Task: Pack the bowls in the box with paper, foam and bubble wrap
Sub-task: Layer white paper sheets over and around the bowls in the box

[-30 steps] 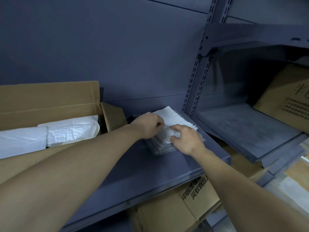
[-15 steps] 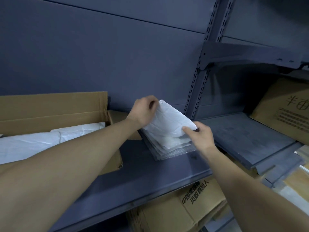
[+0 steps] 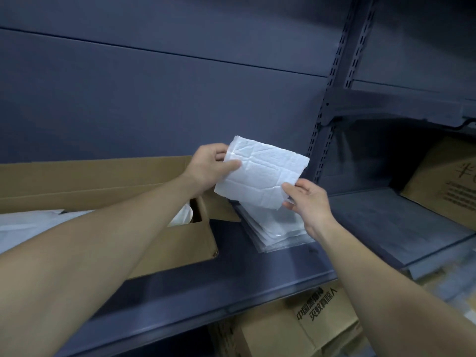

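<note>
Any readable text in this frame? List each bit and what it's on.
"中国黑猫神" / "灭蚊真惊人": two printed lines on the lower cardboard box; the middle characters are soft, so this is a best reading.
"半": large character on the right-hand cardboard box, cut off by the frame edge.
Small print under it: too blurred to read.
White sheet and open box: no text seen.
</note>
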Demonstrator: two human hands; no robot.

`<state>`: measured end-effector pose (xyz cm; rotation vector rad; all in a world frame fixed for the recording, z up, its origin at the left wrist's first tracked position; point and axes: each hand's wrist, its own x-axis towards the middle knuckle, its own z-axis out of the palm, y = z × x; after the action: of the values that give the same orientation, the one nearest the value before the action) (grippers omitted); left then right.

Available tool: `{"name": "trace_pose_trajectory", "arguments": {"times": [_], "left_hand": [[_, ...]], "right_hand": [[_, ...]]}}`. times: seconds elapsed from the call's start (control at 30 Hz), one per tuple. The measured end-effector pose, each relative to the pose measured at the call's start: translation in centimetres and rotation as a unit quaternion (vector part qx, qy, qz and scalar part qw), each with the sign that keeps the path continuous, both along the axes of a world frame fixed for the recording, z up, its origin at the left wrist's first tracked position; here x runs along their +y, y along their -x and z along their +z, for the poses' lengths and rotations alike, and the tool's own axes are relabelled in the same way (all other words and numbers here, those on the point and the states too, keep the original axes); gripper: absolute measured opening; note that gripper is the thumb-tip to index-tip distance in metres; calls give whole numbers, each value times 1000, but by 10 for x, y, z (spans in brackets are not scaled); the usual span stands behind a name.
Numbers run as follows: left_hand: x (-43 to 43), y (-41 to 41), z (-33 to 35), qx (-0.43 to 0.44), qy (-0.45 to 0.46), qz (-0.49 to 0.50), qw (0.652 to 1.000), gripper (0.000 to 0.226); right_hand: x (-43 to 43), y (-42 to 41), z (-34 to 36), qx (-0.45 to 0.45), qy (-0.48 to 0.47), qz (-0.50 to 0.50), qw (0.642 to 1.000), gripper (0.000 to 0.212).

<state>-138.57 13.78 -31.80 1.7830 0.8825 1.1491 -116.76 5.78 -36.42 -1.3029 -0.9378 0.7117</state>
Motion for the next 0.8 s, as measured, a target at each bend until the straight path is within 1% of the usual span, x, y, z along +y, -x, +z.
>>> {"name": "trace_pose_trajectory", "arguments": {"times": [0.07,0.17,0.2,0.27,0.43,0.53,0.67,0.8], "left_hand": [[-6,16,7,-9,4,-3,1000,20],[-16,44,14,-2,4,14,1000,20],[-20,54,16,7,2,23,1000,20],[-25,77,21,27,-4,44,999,19],[-35,136,26,48,-5,103,994,14],[-43,168,23,64,3,120,991,11],[-50,197,17,76,24,129,988,9],[-53,215,8,78,51,122,988,22]], "right_hand": [[2,14,2,0,-13,6,1000,24],[8,39,11,9,-23,23,999,7],[10,47,15,10,-24,31,999,5],[12,66,23,10,-28,50,998,10],[17,116,32,-15,-30,103,994,8],[22,141,30,-42,-15,129,991,13],[23,165,29,-65,-8,163,984,11],[21,175,25,-95,2,183,979,9]]}}
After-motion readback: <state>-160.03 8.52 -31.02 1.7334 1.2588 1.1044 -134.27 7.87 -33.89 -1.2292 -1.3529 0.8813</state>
